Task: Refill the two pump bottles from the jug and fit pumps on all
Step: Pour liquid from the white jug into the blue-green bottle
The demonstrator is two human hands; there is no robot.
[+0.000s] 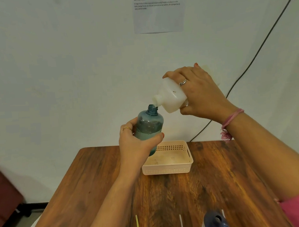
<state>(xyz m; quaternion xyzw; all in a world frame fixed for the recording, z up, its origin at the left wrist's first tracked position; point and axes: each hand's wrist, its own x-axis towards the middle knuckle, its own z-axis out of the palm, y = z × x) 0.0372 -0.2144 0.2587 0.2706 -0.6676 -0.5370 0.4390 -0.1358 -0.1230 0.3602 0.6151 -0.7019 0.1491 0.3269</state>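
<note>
My left hand (138, 142) grips a translucent blue bottle (150, 126) around its lower body and holds it in the air above the table, slightly tilted, with its neck open. Liquid fills roughly its lower half. My right hand (199, 94) grips a white jug (172, 98) tipped mouth-down to the left, and its spout touches the blue bottle's rim. At the bottom edge stands a bottle with a dark blue pump (215, 221) fitted. Thin pump tubes, one yellow (137, 226) and one clear (181, 224), lie on the table near me.
A cream perforated basket (167, 168) sits on the wooden table (220, 170) toward the far edge, right under the blue bottle. A black cable (257, 52) runs down the wall behind. A printed sheet (157, 11) hangs on the wall. A dark red seat (2, 191) stands at left.
</note>
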